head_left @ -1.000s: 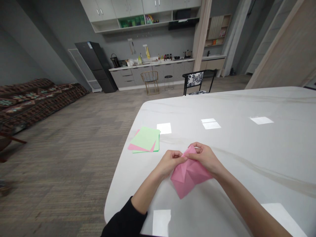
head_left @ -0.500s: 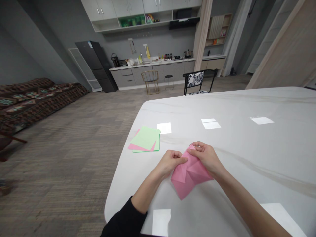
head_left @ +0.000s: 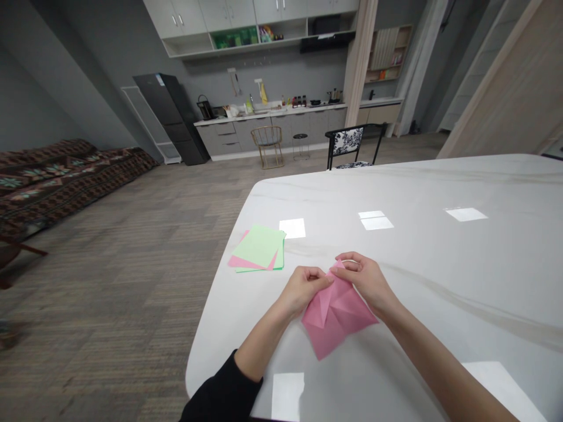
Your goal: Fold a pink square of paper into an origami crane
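Centrally, both bare hands grip one folded sheet of pink paper above the near left part of a white table. The left hand is closed on the left edge of the sheet: its thumb presses on the upper face, and the other fingers curl behind. The right hand pinches the far end near its peak, thumb on the near side, fingertips extended beyond the paper. Both thumbs point inward and lie close together. Several creases cross the sheet, with a narrow raised fold running down from the left thumb. One corner points toward the person; another extends right, below the right hand. Whether the lower corner touches the table cannot be determined.

A stack of colored paper, green over pink over green, lies flat near the left table edge, apart from both hands. A black sleeve covers the left forearm near the elbow. Beyond the far edge stands a black-framed chair with a patterned back.
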`<state>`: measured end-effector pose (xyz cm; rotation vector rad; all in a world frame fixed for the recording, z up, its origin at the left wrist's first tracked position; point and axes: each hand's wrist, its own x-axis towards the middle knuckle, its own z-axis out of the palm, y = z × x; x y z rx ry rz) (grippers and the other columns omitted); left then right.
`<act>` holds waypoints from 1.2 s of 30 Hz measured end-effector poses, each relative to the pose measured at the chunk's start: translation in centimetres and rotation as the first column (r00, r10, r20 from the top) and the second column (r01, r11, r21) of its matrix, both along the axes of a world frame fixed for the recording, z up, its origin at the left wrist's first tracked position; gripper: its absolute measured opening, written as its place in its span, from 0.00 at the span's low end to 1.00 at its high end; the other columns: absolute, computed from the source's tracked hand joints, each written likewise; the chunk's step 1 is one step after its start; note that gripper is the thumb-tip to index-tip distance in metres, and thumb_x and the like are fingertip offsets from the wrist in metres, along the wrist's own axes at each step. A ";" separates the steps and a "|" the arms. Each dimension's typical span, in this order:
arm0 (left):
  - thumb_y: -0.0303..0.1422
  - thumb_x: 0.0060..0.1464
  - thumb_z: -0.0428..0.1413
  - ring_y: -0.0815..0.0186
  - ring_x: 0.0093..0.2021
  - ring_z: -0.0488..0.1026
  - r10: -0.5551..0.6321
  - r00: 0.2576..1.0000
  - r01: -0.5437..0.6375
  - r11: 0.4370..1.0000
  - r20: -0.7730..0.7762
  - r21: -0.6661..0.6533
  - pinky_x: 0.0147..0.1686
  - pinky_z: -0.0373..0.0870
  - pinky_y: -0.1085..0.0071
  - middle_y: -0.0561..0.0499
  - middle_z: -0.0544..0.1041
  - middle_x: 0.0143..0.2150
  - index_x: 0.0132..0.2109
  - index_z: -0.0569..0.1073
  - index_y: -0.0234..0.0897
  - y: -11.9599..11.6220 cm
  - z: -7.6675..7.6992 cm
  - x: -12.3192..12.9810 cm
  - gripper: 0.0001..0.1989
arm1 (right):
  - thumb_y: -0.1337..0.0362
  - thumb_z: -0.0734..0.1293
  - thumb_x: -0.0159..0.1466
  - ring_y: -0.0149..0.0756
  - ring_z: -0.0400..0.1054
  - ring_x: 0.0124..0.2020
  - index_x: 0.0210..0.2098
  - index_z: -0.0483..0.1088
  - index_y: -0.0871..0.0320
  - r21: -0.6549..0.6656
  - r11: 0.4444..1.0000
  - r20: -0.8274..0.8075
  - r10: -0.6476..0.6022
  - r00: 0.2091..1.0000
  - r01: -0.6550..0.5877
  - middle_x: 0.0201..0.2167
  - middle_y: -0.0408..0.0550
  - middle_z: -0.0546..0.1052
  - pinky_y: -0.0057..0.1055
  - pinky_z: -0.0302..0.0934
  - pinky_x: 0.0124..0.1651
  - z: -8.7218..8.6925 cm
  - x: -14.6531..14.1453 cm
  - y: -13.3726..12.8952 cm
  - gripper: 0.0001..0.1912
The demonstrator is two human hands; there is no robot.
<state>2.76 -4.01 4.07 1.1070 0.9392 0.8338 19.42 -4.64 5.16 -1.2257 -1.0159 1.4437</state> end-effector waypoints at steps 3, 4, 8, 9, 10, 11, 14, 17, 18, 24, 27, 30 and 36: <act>0.41 0.45 0.64 0.73 0.23 0.61 -0.016 1.000 0.016 1.000 -0.015 0.017 0.24 0.54 0.75 0.54 0.68 0.22 0.25 0.71 0.31 0.0 -0.1 -0.1 0.17 | 0.61 0.76 0.49 0.32 0.66 0.24 0.36 0.70 0.57 0.006 0.999 -0.006 -0.034 0.999 0.034 0.23 0.41 0.75 0.29 0.59 0.29 0.0 -0.1 0.1 0.17; 0.41 0.46 0.64 0.73 0.23 0.61 -0.019 1.000 0.020 1.000 -0.018 0.023 0.24 0.54 0.75 0.54 0.68 0.22 0.25 0.71 0.31 0.0 -0.1 -0.2 0.17 | 0.61 0.76 0.49 0.31 0.65 0.24 0.36 0.70 0.58 0.007 0.999 -0.013 -0.045 0.999 0.045 0.23 0.41 0.75 0.29 0.59 0.29 0.0 -0.1 0.1 0.17; 0.41 0.45 0.64 0.73 0.22 0.62 -0.019 1.000 0.019 1.000 -0.011 0.025 0.24 0.55 0.75 0.54 0.68 0.21 0.25 0.71 0.31 0.0 -0.2 -0.3 0.17 | 0.60 0.77 0.49 0.32 0.66 0.26 0.34 0.71 0.58 0.019 0.996 -0.043 -0.081 0.996 0.081 0.24 0.42 0.76 0.29 0.60 0.31 -0.1 -0.1 0.2 0.17; 0.40 0.44 0.65 0.73 0.22 0.62 -0.017 1.000 0.017 1.000 -0.009 0.017 0.24 0.56 0.75 0.54 0.68 0.21 0.26 0.71 0.31 0.0 -0.1 -0.3 0.16 | 0.59 0.77 0.49 0.32 0.66 0.26 0.34 0.71 0.58 0.021 0.996 -0.046 -0.086 0.995 0.087 0.24 0.42 0.76 0.29 0.60 0.31 -0.1 -0.1 0.2 0.17; 0.40 0.44 0.65 0.72 0.23 0.63 -0.016 1.000 0.016 1.000 -0.011 0.007 0.25 0.56 0.74 0.53 0.69 0.22 0.26 0.72 0.31 0.0 0.0 -0.2 0.16 | 0.59 0.77 0.49 0.32 0.66 0.26 0.33 0.71 0.58 0.022 0.996 -0.049 -0.090 0.995 0.091 0.24 0.42 0.76 0.29 0.60 0.32 -0.1 -0.1 0.2 0.17; 0.41 0.45 0.64 0.72 0.24 0.64 -0.013 1.000 0.013 1.000 -0.017 0.001 0.25 0.57 0.74 0.53 0.70 0.23 0.27 0.73 0.31 0.0 0.1 -0.2 0.16 | 0.59 0.77 0.48 0.32 0.66 0.26 0.33 0.71 0.58 0.024 0.995 -0.053 -0.092 0.994 0.094 0.24 0.42 0.76 0.29 0.59 0.32 -0.1 -0.1 0.2 0.17; 0.42 0.47 0.62 0.69 0.27 0.67 0.011 0.999 -0.011 1.000 -0.037 0.013 0.27 0.60 0.74 0.51 0.73 0.26 0.30 0.75 0.31 0.1 0.4 -0.1 0.16 | 0.59 0.78 0.47 0.32 0.66 0.27 0.33 0.72 0.59 0.032 0.995 -0.058 -0.090 0.994 0.092 0.24 0.43 0.76 0.28 0.59 0.32 -0.2 -0.2 0.1 0.18; 0.42 0.48 0.62 0.69 0.28 0.67 0.032 0.999 -0.031 0.999 -0.033 0.021 0.28 0.61 0.73 0.50 0.74 0.27 0.29 0.76 0.30 0.1 0.4 0.0 0.16 | 0.59 0.78 0.47 0.31 0.66 0.26 0.32 0.72 0.59 0.039 0.995 -0.045 -0.086 0.995 0.087 0.24 0.43 0.76 0.28 0.58 0.32 -0.4 -0.3 0.1 0.17; 0.42 0.48 0.62 0.69 0.27 0.67 0.033 0.999 -0.032 0.999 -0.024 0.014 0.28 0.61 0.73 0.50 0.74 0.26 0.29 0.76 0.30 0.1 0.3 0.0 0.16 | 0.59 0.78 0.47 0.31 0.66 0.26 0.32 0.72 0.59 0.037 0.995 -0.043 -0.086 0.995 0.088 0.23 0.43 0.76 0.28 0.58 0.32 -0.5 -0.4 0.0 0.17; 0.41 0.45 0.65 0.68 0.27 0.69 0.050 0.998 -0.049 0.999 0.027 -0.014 0.29 0.63 0.72 0.49 0.76 0.27 0.28 0.76 0.30 0.0 0.3 0.1 0.15 | 0.59 0.78 0.47 0.32 0.67 0.27 0.31 0.73 0.59 0.021 0.997 -0.066 -0.079 0.995 0.080 0.24 0.45 0.77 0.29 0.58 0.32 -0.8 -0.4 0.1 0.17; 0.41 0.45 0.65 0.68 0.27 0.69 0.063 0.998 -0.063 0.998 0.021 -0.001 0.29 0.63 0.72 0.48 0.76 0.26 0.28 0.76 0.30 -0.1 0.4 0.1 0.15 | 0.59 0.78 0.47 0.33 0.67 0.27 0.31 0.73 0.60 0.004 0.996 -0.061 -0.085 0.995 0.085 0.24 0.46 0.77 0.29 0.59 0.32 -0.8 -0.4 0.2 0.17; 0.41 0.47 0.64 0.68 0.27 0.69 0.074 0.997 -0.074 0.996 -0.002 0.041 0.29 0.63 0.73 0.48 0.76 0.26 0.28 0.76 0.30 -0.1 0.2 0.1 0.16 | 0.59 0.78 0.47 0.33 0.67 0.27 0.32 0.72 0.60 0.013 0.997 -0.059 -0.070 0.996 0.071 0.24 0.45 0.77 0.29 0.59 0.32 -0.6 -0.5 0.0 0.17; 0.44 0.50 0.62 0.71 0.25 0.66 0.067 0.997 -0.063 0.992 -0.027 0.112 0.25 0.59 0.74 0.50 0.73 0.24 0.28 0.74 0.30 -0.1 -0.2 0.4 0.18 | 0.59 0.77 0.47 0.33 0.68 0.27 0.32 0.72 0.58 0.037 0.999 -0.072 -0.024 0.997 0.026 0.25 0.44 0.77 0.29 0.60 0.31 -0.3 -0.7 -0.4 0.17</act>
